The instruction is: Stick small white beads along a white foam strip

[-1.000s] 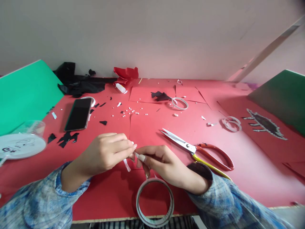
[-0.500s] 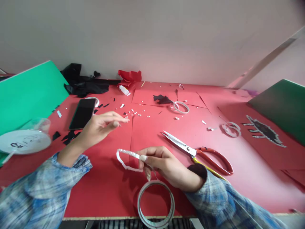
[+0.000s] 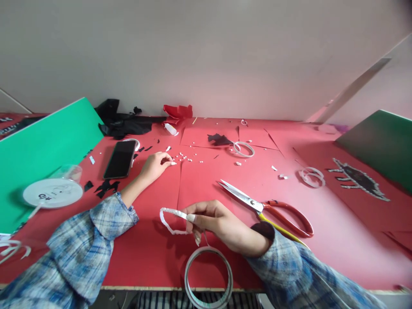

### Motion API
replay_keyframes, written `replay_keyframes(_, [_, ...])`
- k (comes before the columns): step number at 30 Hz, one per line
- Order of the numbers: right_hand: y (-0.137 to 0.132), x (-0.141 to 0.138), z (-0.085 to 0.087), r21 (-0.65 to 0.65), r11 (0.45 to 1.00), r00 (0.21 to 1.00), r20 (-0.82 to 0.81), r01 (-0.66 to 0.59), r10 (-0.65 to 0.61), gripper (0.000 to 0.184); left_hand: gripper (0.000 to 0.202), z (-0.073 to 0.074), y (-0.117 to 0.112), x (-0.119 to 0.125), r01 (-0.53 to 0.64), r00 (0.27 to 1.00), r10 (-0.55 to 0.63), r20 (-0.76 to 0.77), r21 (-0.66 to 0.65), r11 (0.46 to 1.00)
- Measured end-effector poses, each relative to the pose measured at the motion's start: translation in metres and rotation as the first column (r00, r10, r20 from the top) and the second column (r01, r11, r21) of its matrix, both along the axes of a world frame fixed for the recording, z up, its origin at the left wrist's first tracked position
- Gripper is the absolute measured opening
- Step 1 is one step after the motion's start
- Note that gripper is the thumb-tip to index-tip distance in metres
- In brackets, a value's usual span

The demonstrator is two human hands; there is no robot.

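My right hand (image 3: 212,221) pinches a curled white strip of tape (image 3: 170,219) held just above the red table (image 3: 154,257). A roll of white tape (image 3: 208,277) hangs from the same hand at the table's front edge. My left hand (image 3: 156,165) is stretched out to the scattered small white beads (image 3: 185,157), its fingertips pinched together on one of them. A black phone (image 3: 121,159) lies just left of that hand. Red-handled scissors (image 3: 270,206) lie open to the right of my right hand.
A green board (image 3: 41,150) leans at the left and another green board (image 3: 383,141) at the right. A clear cup with a white lid (image 3: 53,191) lies at the left. Tape rings (image 3: 243,149), black paper scraps (image 3: 106,186) and a beaded black cut-out (image 3: 358,178) lie about.
My left hand let go of the strip, swung away from my right hand and reached out to the white beads. The right hand stayed, with the strip now pulled out into a loop.
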State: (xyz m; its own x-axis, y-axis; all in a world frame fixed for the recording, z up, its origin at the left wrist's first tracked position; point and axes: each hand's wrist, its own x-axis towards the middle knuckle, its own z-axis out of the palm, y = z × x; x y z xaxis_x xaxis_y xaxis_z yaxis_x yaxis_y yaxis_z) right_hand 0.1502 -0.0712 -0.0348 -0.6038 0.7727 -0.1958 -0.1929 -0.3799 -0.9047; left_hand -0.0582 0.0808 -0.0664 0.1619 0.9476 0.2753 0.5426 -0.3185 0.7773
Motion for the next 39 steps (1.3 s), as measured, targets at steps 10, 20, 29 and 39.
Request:
replay_keyframes(10, [0.000, 0.002, 0.001, 0.000, 1.000, 1.000, -0.016, 0.005, -0.005, 0.026, 0.023, 0.003, -0.005, -0.005, 0.010, 0.934, 0.027, 0.356, -0.101, 0.995])
replay_keyframes(20, [0.002, 0.003, 0.000, -0.016, 1.000, 1.000, -0.012, 0.016, -0.016, 0.024, 0.028, 0.018, -0.028, -0.004, 0.187, 0.691, 0.058, 0.720, -0.256, 0.949])
replay_keyframes(29, [0.003, 0.002, 0.001, -0.008, 1.000, 1.000, 0.006, 0.015, -0.015, 0.023, 0.019, 0.008, -0.023, -0.007, 0.158, 0.627, 0.169, 0.760, -0.337, 0.928])
replay_keyframes(39, [0.003, 0.003, -0.001, -0.012, 1.000, 1.000, -0.005, 0.023, -0.023, 0.022, 0.019, 0.017, -0.031, -0.007, 0.217, 0.650, 0.147, 0.745, -0.368, 0.904])
